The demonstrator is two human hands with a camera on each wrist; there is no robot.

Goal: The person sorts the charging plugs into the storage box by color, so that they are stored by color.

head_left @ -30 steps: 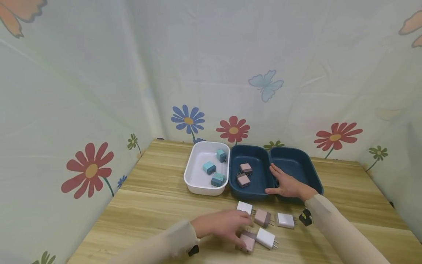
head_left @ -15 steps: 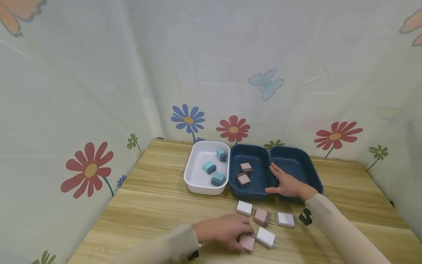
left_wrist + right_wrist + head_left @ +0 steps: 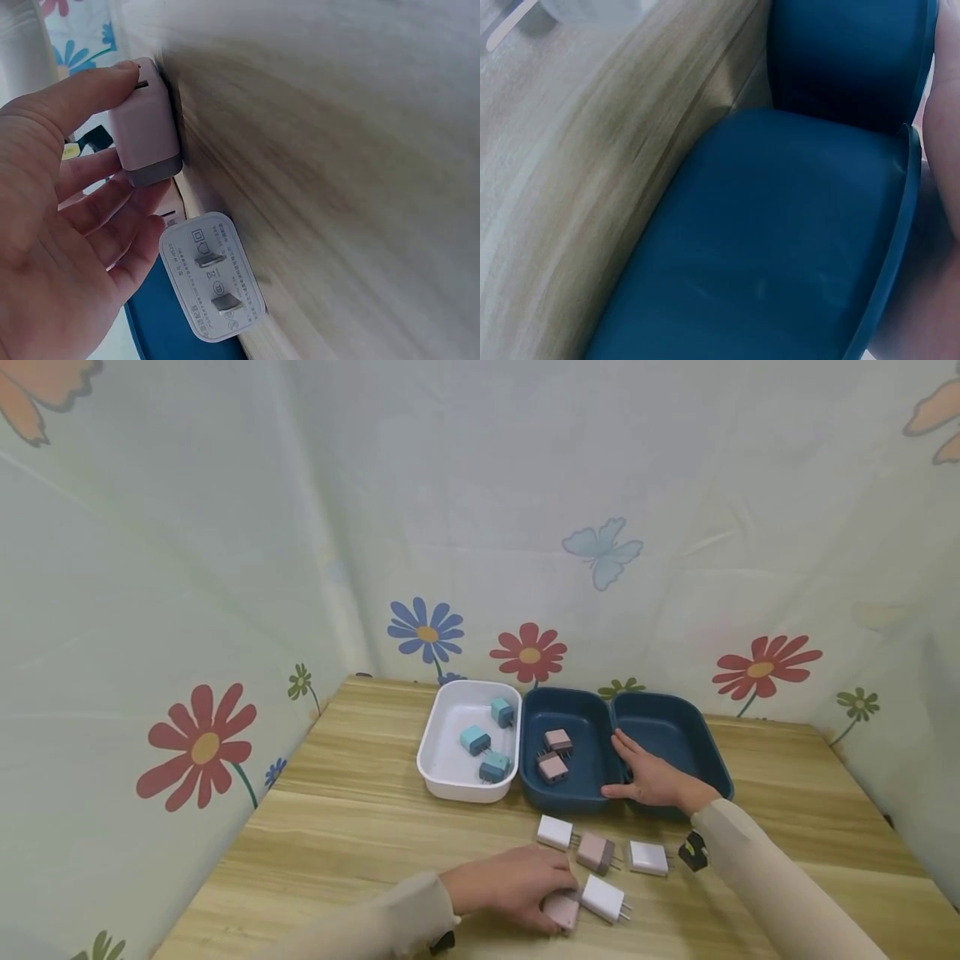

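Note:
My left hand (image 3: 517,883) pinches a pink charger (image 3: 562,910) at the front of the table. In the left wrist view the thumb lies on the ported end of this charger (image 3: 146,124), and the fingers reach behind its grey end. A white charger (image 3: 603,898) lies just right of it, prongs pointing right. Another pink charger (image 3: 596,852) and two more white chargers, one on the left (image 3: 555,832) and one on the right (image 3: 648,857), lie behind. My right hand (image 3: 654,779) rests over the adjoining rims of two dark blue trays, fingers extended.
The left blue tray (image 3: 592,710) holds two pink chargers (image 3: 553,767). Beside it a white tray (image 3: 427,752) holds three teal chargers (image 3: 475,740). Nothing shows inside the right blue tray (image 3: 667,727). A flowered cloth (image 3: 450,527) hangs behind the wooden table (image 3: 360,777).
My left hand has drawn down and closed its fingers about the pink charger, uncovering the back left white charger. My right hand has stayed on the blue trays.

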